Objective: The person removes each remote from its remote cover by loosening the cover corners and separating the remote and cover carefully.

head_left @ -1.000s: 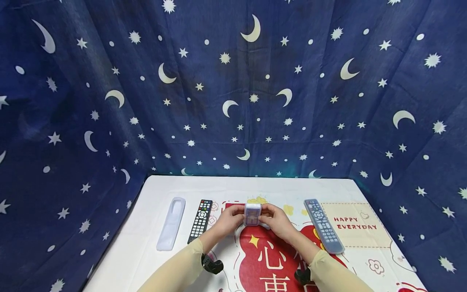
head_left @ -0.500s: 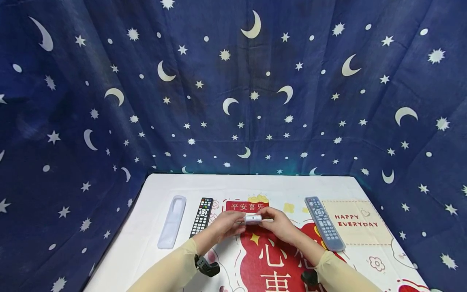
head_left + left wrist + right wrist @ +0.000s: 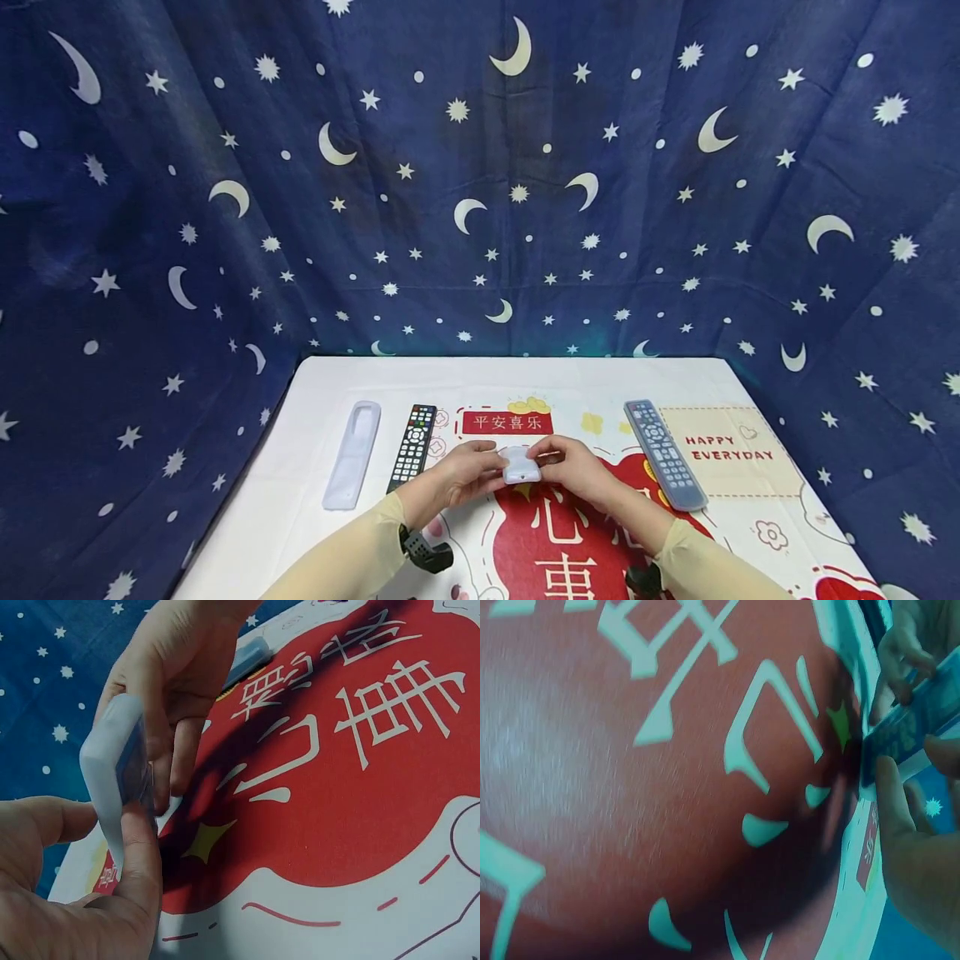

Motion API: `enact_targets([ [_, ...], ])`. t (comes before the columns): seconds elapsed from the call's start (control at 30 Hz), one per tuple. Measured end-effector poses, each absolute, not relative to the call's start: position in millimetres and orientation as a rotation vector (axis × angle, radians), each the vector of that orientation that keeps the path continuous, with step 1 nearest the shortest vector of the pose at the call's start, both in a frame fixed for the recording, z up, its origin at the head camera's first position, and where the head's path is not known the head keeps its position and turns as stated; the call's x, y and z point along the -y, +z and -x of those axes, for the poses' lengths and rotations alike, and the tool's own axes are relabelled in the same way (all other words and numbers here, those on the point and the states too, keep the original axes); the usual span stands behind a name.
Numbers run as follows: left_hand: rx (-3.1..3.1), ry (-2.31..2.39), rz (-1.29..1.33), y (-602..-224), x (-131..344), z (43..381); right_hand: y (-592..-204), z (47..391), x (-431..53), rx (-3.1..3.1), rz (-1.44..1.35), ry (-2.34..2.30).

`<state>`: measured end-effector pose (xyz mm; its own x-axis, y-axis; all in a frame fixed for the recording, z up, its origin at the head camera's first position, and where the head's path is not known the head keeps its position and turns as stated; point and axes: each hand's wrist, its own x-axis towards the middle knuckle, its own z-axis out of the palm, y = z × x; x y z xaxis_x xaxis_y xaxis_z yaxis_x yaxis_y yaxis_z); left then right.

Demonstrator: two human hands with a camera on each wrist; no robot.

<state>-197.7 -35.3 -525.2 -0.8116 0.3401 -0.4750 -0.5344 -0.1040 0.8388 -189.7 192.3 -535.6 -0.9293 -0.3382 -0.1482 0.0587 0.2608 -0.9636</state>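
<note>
Between both hands is a small white remote control in a translucent cover (image 3: 521,463), held just above the tablecloth. My left hand (image 3: 467,469) pinches its left edge between thumb and fingers. On the opposite edge, my right hand (image 3: 573,469) grips with thumb and fingertips. In the left wrist view the remote control (image 3: 109,761) appears nearly edge-on, its pale back outward and its bluish face partly hidden by fingers. The right wrist view catches its face (image 3: 907,735) at the frame's edge, too dim to read.
To the left lie an empty translucent remote cover (image 3: 352,457) and a black remote control (image 3: 412,448). A grey-blue covered remote control (image 3: 665,456) lies at the right. The printed tablecloth (image 3: 420,379) ends at a starry curtain (image 3: 442,250) behind.
The remote control has turned from its face towards the head camera, through end-on, to its pale back showing. Both hands have come slightly nearer the person with it.
</note>
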Motion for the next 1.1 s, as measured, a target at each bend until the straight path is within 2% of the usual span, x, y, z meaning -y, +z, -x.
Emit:
enact_targets([
  [0.17, -1.605, 1.959, 0.224, -525.6, 34.5, 196.8, -533.9, 187.3, -190.6, -1.897, -0.046, -1.895],
  [0.3, -1.611, 1.939, 0.220, -527.0, 34.1, 195.4, -534.3, 187.6, -189.6, -1.702, -0.156, -1.975],
  [0.87, -1.730, 1.814, 0.116, -534.1, 34.6, 193.8, -542.6, 188.4, -182.0, -1.787, -0.039, -1.908],
  [1.1, -1.866, 1.868, -0.029, -536.5, 30.2, 199.3, -542.7, 193.6, -180.0, -1.908, 0.017, -1.921],
])
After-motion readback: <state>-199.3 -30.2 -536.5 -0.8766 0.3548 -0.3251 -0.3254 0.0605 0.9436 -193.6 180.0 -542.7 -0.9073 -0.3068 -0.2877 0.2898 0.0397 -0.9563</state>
